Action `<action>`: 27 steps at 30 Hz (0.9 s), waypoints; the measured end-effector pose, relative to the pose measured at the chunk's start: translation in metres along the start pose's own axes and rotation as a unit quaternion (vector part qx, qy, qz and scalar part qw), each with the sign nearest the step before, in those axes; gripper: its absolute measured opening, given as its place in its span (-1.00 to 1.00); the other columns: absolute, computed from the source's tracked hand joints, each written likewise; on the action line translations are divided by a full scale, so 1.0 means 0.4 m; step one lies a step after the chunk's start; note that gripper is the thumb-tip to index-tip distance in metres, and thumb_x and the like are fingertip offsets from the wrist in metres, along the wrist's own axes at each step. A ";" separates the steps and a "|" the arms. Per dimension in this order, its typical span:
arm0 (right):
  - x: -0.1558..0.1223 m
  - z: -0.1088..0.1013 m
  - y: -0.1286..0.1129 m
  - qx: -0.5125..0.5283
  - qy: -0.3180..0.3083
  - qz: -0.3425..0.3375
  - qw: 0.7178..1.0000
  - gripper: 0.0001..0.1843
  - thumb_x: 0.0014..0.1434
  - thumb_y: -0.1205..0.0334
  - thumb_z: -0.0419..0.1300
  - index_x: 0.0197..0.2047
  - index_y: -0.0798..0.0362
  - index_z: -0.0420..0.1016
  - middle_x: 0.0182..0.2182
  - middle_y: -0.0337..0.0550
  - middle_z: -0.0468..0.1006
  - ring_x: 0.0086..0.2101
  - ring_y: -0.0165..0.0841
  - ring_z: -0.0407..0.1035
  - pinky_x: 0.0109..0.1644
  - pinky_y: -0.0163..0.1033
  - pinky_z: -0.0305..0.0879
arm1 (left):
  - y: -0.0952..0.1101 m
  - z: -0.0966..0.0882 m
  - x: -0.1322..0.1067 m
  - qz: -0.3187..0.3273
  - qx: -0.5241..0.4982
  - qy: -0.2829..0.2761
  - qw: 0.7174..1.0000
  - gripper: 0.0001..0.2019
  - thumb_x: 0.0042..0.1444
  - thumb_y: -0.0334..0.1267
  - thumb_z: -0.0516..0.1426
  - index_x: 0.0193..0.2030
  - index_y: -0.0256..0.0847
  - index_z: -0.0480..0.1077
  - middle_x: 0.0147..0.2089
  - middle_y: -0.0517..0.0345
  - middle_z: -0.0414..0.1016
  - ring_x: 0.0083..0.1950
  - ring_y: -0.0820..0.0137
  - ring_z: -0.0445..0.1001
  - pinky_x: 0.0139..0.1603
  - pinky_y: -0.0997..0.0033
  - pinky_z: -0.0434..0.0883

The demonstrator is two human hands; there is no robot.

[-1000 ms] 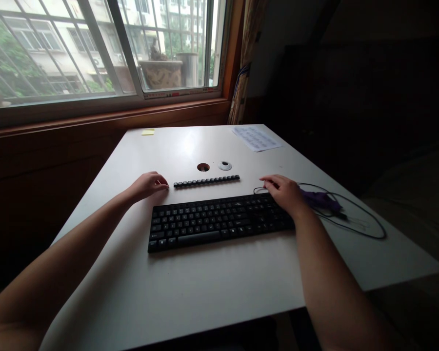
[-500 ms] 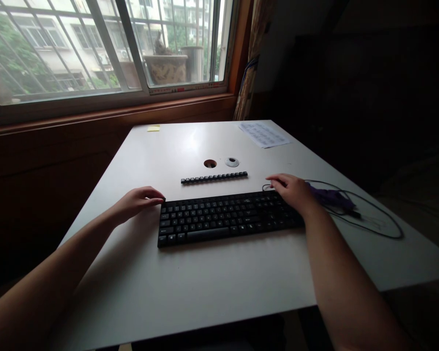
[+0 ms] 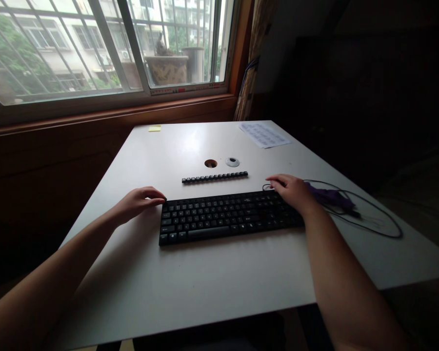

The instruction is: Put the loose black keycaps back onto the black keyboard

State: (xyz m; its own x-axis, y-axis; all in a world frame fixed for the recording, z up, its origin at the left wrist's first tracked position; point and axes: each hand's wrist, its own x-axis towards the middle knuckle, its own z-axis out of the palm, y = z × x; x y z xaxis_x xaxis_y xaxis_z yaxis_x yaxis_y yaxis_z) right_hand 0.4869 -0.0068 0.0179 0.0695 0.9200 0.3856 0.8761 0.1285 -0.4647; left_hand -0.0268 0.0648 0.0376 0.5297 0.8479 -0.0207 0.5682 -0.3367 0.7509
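Observation:
A black keyboard (image 3: 208, 217) lies on the white table, slightly slanted, its right end partly hidden by my right hand and forearm. My left hand (image 3: 141, 202) is closed at the keyboard's far left corner, thumb and fingertips on its edge. Over the far right part of the keyboard, my right hand (image 3: 290, 190) has its fingers curled toward the back edge; their underside is hidden. Behind the keyboard, and apart from it, a straight row of small black keycaps (image 3: 215, 177) lies on the table.
A black cable (image 3: 382, 234) loops on the right around a purple cloth-like thing (image 3: 332, 197). Farther back are a round cable hole (image 3: 210, 164), a white ring-shaped cover (image 3: 232, 162), printed papers (image 3: 265, 135) and a yellow note (image 3: 154, 128). A barred window stands beyond the table (image 3: 190, 302).
Both hands keep their places at the keyboard. Only a very slight shift of the view shows; the keyboard and the keycap row stay put on the table.

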 end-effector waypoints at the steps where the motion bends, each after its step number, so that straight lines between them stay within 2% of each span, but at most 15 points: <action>1: 0.000 0.000 0.000 0.001 -0.001 0.001 1.000 -0.72 0.23 0.20 0.12 -0.12 -0.03 0.65 -0.24 -0.14 0.69 -0.19 -0.20 0.55 0.02 -0.10 0.42 | 0.001 0.000 0.000 0.000 0.000 0.000 1.000 -0.61 0.14 0.17 0.24 -0.15 -0.09 0.63 -0.07 0.03 0.61 -0.03 0.15 0.55 -0.01 0.23 0.46; 6: -0.001 0.001 0.003 0.003 0.000 0.004 1.000 -0.72 0.23 0.20 0.12 -0.12 -0.04 0.66 -0.24 -0.14 0.69 -0.19 -0.20 0.56 0.02 -0.09 0.42 | 0.011 0.003 0.000 0.007 0.012 -0.011 1.000 -0.63 0.15 0.16 0.24 -0.16 -0.08 0.63 -0.09 0.04 0.60 -0.06 0.18 0.56 -0.05 0.27 0.48; 14: -0.001 0.005 0.007 0.002 0.002 0.006 1.000 -0.72 0.23 0.19 0.12 -0.12 -0.04 0.66 -0.21 -0.14 0.70 -0.16 -0.19 0.56 0.06 -0.07 0.42 | 0.003 0.015 0.007 0.087 0.080 -0.003 0.993 -0.57 0.19 0.20 0.20 -0.18 -0.15 0.60 -0.13 0.01 0.55 -0.22 0.27 0.58 -0.12 0.27 0.56; 16: -0.001 0.006 0.004 0.001 0.003 0.002 1.000 -0.72 0.23 0.20 0.12 -0.11 -0.04 0.66 -0.23 -0.14 0.70 -0.18 -0.19 0.57 0.06 -0.07 0.42 | 0.003 0.017 0.009 0.090 0.098 0.000 0.991 -0.57 0.19 0.20 0.20 -0.19 -0.15 0.60 -0.14 0.01 0.54 -0.23 0.29 0.58 -0.11 0.27 0.56; 19: 0.001 0.008 -0.006 -0.002 0.005 -0.011 1.000 -0.72 0.23 0.22 0.12 -0.11 -0.03 0.65 -0.23 -0.14 0.69 -0.17 -0.19 0.56 0.04 -0.07 0.42 | 0.006 0.023 0.006 0.073 0.065 0.002 0.995 -0.58 0.17 0.19 0.21 -0.19 -0.15 0.60 -0.15 0.02 0.53 -0.20 0.27 0.58 -0.10 0.26 0.56; 23: 0.007 0.007 -0.046 -0.008 0.017 -0.050 0.999 -0.72 0.26 0.24 0.11 -0.09 -0.01 0.63 -0.27 -0.13 0.66 -0.20 -0.20 0.54 -0.02 -0.08 0.42 | -0.001 0.034 -0.011 0.028 -0.014 0.018 0.999 -0.57 0.14 0.19 0.24 -0.14 -0.15 0.59 -0.10 0.00 0.54 -0.12 0.22 0.58 -0.06 0.25 0.56; 27: 0.012 0.018 -0.138 0.005 0.016 -0.100 0.995 -0.73 0.30 0.25 0.09 -0.07 -0.03 0.62 -0.27 -0.11 0.60 -0.25 -0.23 0.49 -0.09 -0.09 0.43 | -0.020 0.028 -0.037 0.000 -0.066 0.042 0.997 -0.52 0.17 0.17 0.24 0.07 -0.10 0.51 0.02 -0.01 0.54 0.00 0.17 0.58 0.02 0.16 0.56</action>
State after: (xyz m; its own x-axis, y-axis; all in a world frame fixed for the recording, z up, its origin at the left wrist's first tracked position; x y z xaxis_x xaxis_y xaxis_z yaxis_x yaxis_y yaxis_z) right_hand 0.4354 -0.0067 0.0395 -0.0902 0.8634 0.4964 0.8693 0.3115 -0.3838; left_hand -0.0321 0.0503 0.0243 0.4722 0.8809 0.0310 0.4771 -0.2850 0.8313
